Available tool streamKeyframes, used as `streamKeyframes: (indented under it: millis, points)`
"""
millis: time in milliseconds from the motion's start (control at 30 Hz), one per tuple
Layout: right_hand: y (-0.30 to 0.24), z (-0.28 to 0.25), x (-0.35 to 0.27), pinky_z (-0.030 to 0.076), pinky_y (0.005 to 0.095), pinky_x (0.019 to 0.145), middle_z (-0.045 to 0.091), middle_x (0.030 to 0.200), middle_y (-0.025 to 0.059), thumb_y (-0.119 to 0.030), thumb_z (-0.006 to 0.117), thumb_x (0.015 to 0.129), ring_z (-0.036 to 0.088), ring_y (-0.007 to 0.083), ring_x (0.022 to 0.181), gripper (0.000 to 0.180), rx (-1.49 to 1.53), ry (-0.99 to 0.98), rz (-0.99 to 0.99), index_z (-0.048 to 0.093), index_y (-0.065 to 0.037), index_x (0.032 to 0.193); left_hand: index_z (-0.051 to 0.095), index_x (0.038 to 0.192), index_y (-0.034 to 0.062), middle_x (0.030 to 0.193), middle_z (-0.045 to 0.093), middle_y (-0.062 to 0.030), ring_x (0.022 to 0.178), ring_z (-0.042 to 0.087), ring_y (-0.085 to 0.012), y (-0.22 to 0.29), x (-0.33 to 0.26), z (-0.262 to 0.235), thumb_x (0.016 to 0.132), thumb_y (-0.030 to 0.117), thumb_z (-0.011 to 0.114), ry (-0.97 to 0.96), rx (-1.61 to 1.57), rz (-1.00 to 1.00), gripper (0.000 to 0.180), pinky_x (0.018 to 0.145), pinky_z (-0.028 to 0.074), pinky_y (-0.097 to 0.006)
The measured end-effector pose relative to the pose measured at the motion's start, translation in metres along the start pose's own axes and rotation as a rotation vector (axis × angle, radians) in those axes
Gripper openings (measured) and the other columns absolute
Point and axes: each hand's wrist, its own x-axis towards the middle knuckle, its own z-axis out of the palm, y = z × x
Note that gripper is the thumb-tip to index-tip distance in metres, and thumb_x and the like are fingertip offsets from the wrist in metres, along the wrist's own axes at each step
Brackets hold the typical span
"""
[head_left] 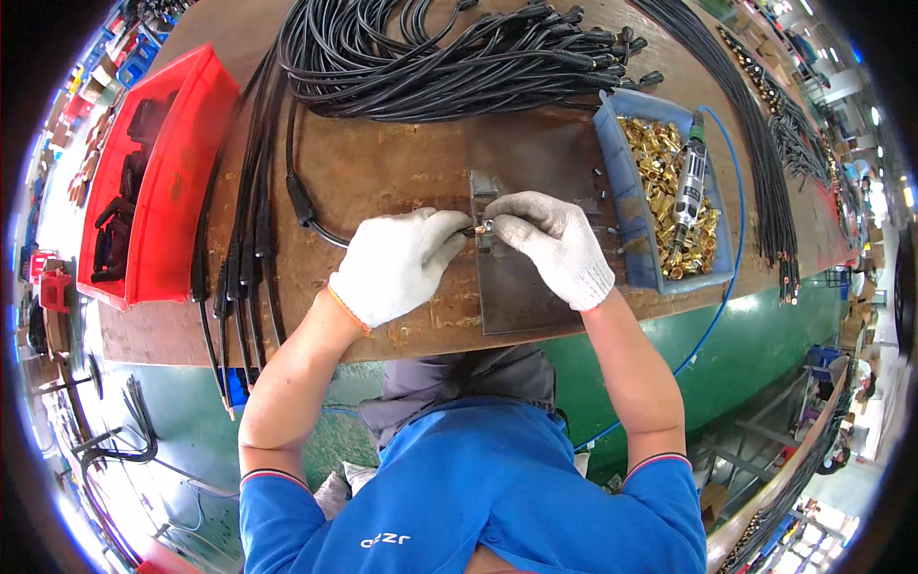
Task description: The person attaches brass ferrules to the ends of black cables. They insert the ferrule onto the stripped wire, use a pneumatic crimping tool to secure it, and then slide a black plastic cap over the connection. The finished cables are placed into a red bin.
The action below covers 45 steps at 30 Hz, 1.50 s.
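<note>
My left hand [390, 263], in a white knit glove, is closed on a black cable [326, 233] close to its end. Further back along this cable sits a thicker black sleeve [299, 196]. My right hand [562, 247], gloved likewise, pinches a small shiny metal fitting [485, 227] at the cable's tip. Both hands meet over the left edge of a dark metal plate [521, 301] on the brown table, beside a small metal block [486, 185]. The fingers partly cover the joint, so how far the fitting sits on the cable cannot be made out.
At right, a blue bin [631, 251] holds brass fittings [660, 158] with a pen-shaped power tool [689, 187] on top; its blue hose [734, 239] runs off the table. A red bin [185, 191] with black parts stands left. Black cables [430, 81] lie behind.
</note>
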Motion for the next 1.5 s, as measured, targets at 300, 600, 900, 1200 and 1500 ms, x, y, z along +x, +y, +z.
streamKeyframes:
  millis: [300, 600, 900, 1200, 1500]
  points:
    - [0.005, 0.001, 0.012, 0.059, 0.0373, 0.09, 0.078, 0.11, 0.0138, -0.018, 0.073, 0.099, 0.076, 0.0291, 0.101, 0.021, -0.444, 0.073, -0.226, 0.08, -0.006, 0.113, 0.077, 0.115, 0.0085, 0.093, 0.073, -0.0185, 0.085, 0.073, -0.04, -0.004, 0.007, 0.007, 0.098, 0.02, 0.071, 0.073, 0.03, -0.016, 0.021, 0.076, 0.059, -0.048]
    - [0.008, -0.007, 0.036, 0.057, 0.0462, 0.095, 0.076, 0.114, 0.008, -0.025, 0.077, 0.093, 0.069, 0.0347, 0.112, 0.017, -0.727, 0.139, -0.417, 0.083, -0.016, 0.107, 0.078, 0.112, 0.01, 0.091, 0.073, -0.0185, 0.084, 0.072, -0.0398, -0.014, 0.018, 0.01, 0.097, 0.019, 0.071, 0.152, 0.051, -0.026, 0.019, 0.074, 0.058, -0.048]
    - [0.011, -0.012, 0.046, 0.055, 0.0452, 0.1, 0.077, 0.114, 0.0067, -0.022, 0.076, 0.091, 0.068, 0.035, 0.113, 0.017, -0.785, 0.046, -0.366, 0.082, -0.015, 0.106, 0.079, 0.108, 0.0124, 0.093, 0.073, -0.0144, 0.084, 0.073, -0.0374, -0.029, 0.022, 0.035, 0.096, 0.021, 0.071, 0.134, 0.098, -0.079, 0.016, 0.074, 0.058, -0.047]
    - [0.014, -0.016, 0.048, 0.054, 0.0446, 0.1, 0.078, 0.112, 0.0074, -0.02, 0.076, 0.091, 0.068, 0.0343, 0.113, 0.018, -0.754, 0.014, -0.345, 0.081, -0.012, 0.106, 0.079, 0.109, 0.0145, 0.093, 0.073, -0.0118, 0.085, 0.073, -0.0365, -0.031, 0.021, 0.039, 0.096, 0.021, 0.073, 0.176, 0.069, -0.059, 0.016, 0.074, 0.059, -0.046]
    - [0.014, -0.016, 0.05, 0.054, 0.0442, 0.1, 0.078, 0.112, 0.0078, -0.02, 0.075, 0.092, 0.068, 0.0341, 0.113, 0.017, -0.732, 0.004, -0.341, 0.081, -0.012, 0.106, 0.08, 0.109, 0.015, 0.094, 0.073, -0.0116, 0.084, 0.073, -0.0369, -0.033, 0.022, 0.043, 0.095, 0.02, 0.073, 0.198, 0.052, -0.044, 0.016, 0.072, 0.058, -0.046]
